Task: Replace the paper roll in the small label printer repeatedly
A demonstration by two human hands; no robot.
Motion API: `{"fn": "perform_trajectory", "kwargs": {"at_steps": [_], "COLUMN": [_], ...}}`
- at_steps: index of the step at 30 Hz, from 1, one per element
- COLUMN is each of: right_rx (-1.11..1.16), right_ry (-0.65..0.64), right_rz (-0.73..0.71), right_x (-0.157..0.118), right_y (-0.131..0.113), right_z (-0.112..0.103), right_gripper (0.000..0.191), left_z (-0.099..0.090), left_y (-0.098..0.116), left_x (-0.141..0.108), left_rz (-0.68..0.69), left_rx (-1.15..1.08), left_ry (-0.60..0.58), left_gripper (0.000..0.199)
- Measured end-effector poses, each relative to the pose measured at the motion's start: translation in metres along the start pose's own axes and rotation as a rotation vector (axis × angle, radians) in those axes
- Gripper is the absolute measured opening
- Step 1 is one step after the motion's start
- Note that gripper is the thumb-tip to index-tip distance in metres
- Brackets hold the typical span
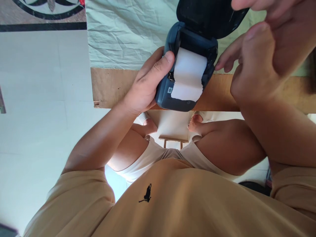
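My left hand (pixel 153 77) is wrapped round the left side of a dark blue portable receipt printer (pixel 161 93), thumb on its upper edge. The black lid (pixel 204 16) is swung up and away. Inside sits a white paper roll (pixel 191 62), its torn end draped over the front. My right hand (pixel 255 59) is at the printer's right side, fingers apart, with a fingertip at or very near the casing. Above it, another hand (pixel 274 10), seemingly another person's, reaches in beside the lid and is cut off by the frame.
The printer is held over the edge of a wooden table (pixel 106 85) with a pale green cloth (pixel 123 36) on it. Below are my legs and a small wooden stool or bar (pixel 172 140). Light floor tiles (pixel 37 82) lie to the left.
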State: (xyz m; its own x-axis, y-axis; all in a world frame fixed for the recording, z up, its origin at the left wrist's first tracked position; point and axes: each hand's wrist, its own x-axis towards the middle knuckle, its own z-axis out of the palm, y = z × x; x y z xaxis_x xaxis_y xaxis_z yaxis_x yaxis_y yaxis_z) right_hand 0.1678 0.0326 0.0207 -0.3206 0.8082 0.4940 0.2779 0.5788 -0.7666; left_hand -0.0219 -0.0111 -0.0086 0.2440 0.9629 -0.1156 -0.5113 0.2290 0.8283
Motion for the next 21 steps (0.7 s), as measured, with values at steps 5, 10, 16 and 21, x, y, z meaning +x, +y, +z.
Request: {"fn": "perform_trajectory", "kwargs": {"at_steps": [5,10,16,21], "right_rx": [-0.369,-0.614,-0.849,-0.714], "right_ry": [-0.106,-0.312,-0.445,-0.562], "right_rz": [-0.199,-0.170,-0.086,-0.026], "right_x": [-0.001,0.002,0.005,0.009], "right_y": [-0.009,-0.020,-0.023,-0.021], "right_z": [0.000,-0.009,-0.008,-0.010], "right_gripper": [0.016,0.023,0.040,0.044], "left_z": [-0.001,0.001,0.002,-0.003], "left_y": [0.006,0.010,0.003,0.011], "left_x": [0.001,-0.001,-0.001,-0.006], "left_rz": [0.024,-0.018,0.051,0.013], "left_rx": [0.057,0.174,0.167,0.190], "left_ry": [0.009,-0.054,0.045,-0.003], "left_gripper": [0.033,0.041,0.045,0.031]}}
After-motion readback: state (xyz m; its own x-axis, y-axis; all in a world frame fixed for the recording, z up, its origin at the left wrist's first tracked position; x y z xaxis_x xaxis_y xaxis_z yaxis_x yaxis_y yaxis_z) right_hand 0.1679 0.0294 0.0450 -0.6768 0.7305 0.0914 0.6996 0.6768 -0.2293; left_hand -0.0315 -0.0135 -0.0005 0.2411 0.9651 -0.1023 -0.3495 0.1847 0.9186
